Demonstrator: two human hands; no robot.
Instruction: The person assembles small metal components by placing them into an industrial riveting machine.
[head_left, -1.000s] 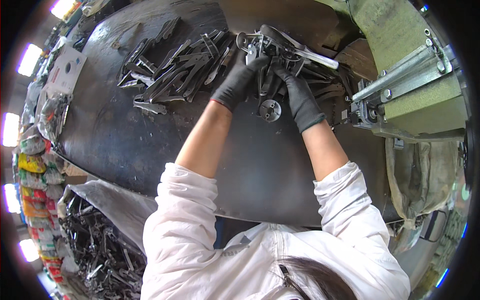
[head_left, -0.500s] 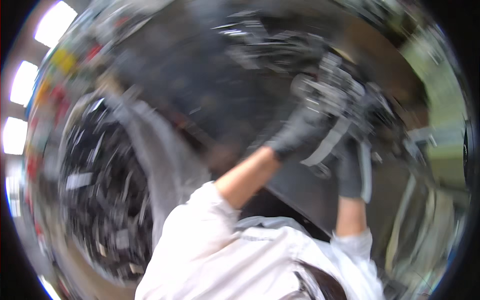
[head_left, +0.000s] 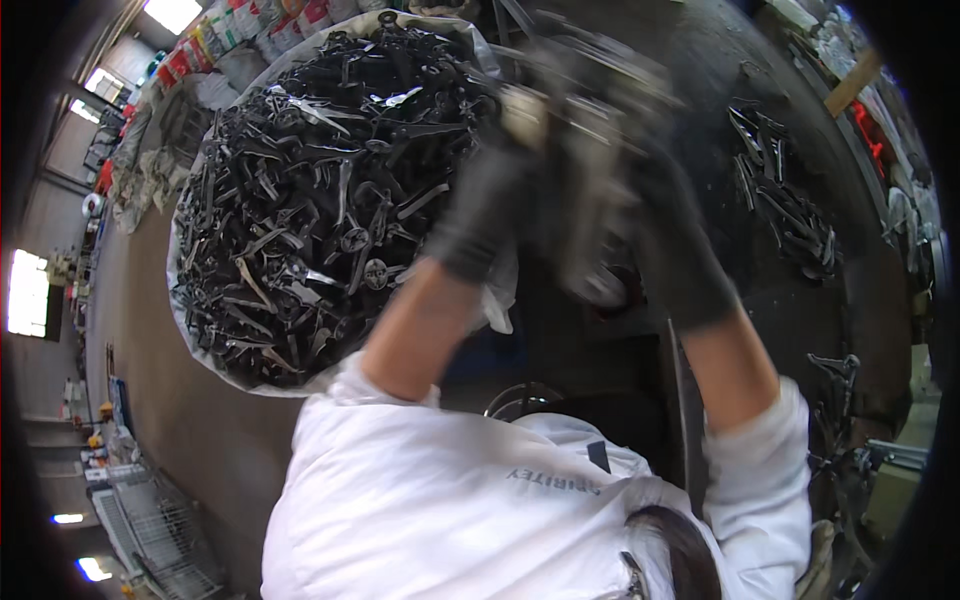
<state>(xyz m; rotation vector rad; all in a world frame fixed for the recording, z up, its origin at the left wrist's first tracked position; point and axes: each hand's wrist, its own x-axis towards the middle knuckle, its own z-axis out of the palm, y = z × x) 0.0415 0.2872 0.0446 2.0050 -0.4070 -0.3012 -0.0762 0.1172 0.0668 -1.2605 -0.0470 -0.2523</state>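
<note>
Both hands wear dark gloves. Between my left hand (head_left: 490, 195) and my right hand (head_left: 675, 240) is a bundle of grey and black long parts (head_left: 595, 130), smeared by motion, so their kind cannot be made out. The hands press on it from opposite sides, fingers mostly hidden or blurred. Just left of my left hand stands a large round bag with a pale rim (head_left: 178, 275), filled with a heap of long black and silver parts (head_left: 320, 180), some with round, spoked ends. The bundle is held up near the bag's right edge.
On the dark table (head_left: 720, 100) at the right lies a small pile of black parts (head_left: 785, 195). More loose parts (head_left: 835, 390) are at the lower right. Colourful sacks (head_left: 215, 40) stand at the far left, and a wire cage (head_left: 155, 520) at the lower left.
My hands have swung with the bundle from above the dark table leftward toward the bag. The view has turned, so the bag now sits much nearer the middle.
</note>
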